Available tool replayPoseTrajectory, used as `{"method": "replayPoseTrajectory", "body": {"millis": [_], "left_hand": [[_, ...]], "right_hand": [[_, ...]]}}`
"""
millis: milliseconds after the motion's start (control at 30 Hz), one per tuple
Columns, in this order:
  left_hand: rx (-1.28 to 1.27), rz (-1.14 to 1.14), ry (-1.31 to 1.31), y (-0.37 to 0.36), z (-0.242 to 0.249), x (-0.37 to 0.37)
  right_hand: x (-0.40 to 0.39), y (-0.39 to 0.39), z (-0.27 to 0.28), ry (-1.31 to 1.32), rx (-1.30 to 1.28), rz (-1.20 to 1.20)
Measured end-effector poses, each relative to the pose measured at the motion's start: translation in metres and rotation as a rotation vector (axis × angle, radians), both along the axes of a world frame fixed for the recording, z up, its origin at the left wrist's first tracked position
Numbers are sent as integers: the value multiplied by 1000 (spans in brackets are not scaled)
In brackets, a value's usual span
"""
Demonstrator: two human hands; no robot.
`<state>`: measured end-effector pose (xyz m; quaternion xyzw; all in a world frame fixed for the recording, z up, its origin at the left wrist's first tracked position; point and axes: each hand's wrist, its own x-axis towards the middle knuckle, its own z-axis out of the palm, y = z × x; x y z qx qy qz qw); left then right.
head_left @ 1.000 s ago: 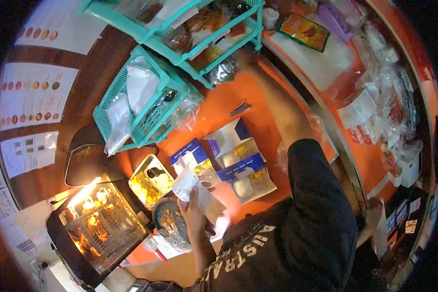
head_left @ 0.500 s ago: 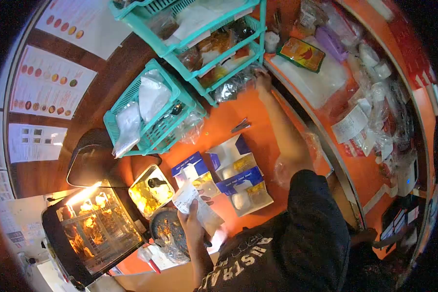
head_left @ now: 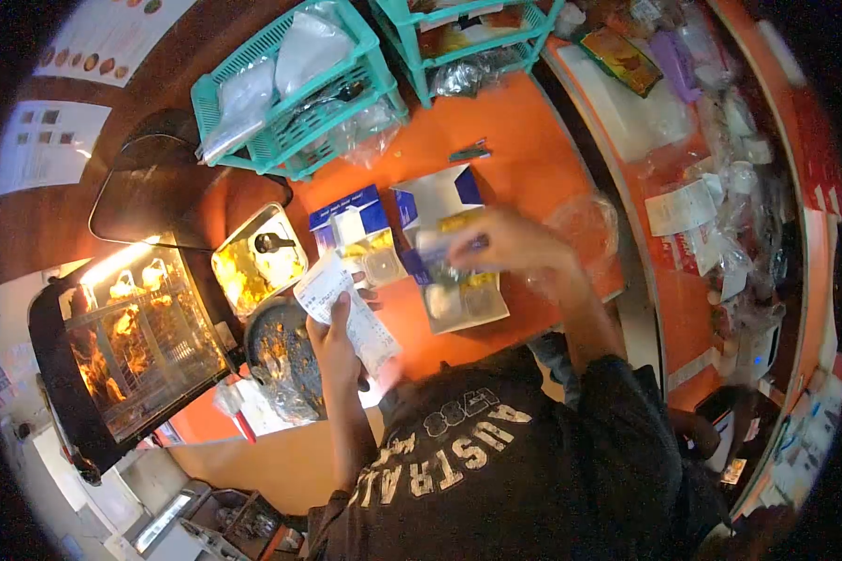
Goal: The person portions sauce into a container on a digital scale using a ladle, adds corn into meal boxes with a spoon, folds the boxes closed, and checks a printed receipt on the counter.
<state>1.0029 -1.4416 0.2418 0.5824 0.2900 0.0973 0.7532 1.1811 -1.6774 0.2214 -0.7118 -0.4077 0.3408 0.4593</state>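
Orange counter [head_left: 538,140] across the centre, lit glass cabinet [head_left: 136,341] at left.
Head view: "AUSTRAL" crosses the dark shirt [head_left: 458,449], lower centre. Left of centre, the left hand's [head_left: 335,338] fingers clamp a long, printed white slip [head_left: 326,288]. Mid-frame, the blurred right hand [head_left: 519,248] covers open blue-and-white boxes [head_left: 460,313]; its grip cannot be told.

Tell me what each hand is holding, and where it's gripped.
Left hand: printed paper, held around mid-length, thumb on its face, fingers behind. Right hand: blurred; can't tell.
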Motion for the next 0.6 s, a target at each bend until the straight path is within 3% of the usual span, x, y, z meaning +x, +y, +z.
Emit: {"method": "replayPoseTrajectory", "body": {"millis": [100,167,267,333,400,433,533,600], "left_hand": [[-23,-6,43,6,-9,-13],[-34,-11,31,8,-10,-19],[-48,-27,18,9,-5,-26],[-49,-39,7,9,1,-28],[6,-10,-29,8,5,-31],[7,-4,-30,11,5,-35],[7,-79,47,18,-4,-42],[-7,-267,146,15,-18,-41]], "right_hand": [[-44,19,-7,41,-120,35],[-68,31,-43,-169,-399,211],[-109,35,-107,-182,-443,131],[-113,29,-111,-251,-324,139],[-106,32,-115,-412,-622,433],[-96,32,-116,-331,-657,350],[-44,46,-72,-207,-593,203],[-12,51,-37,-65,-167,-49]]}}
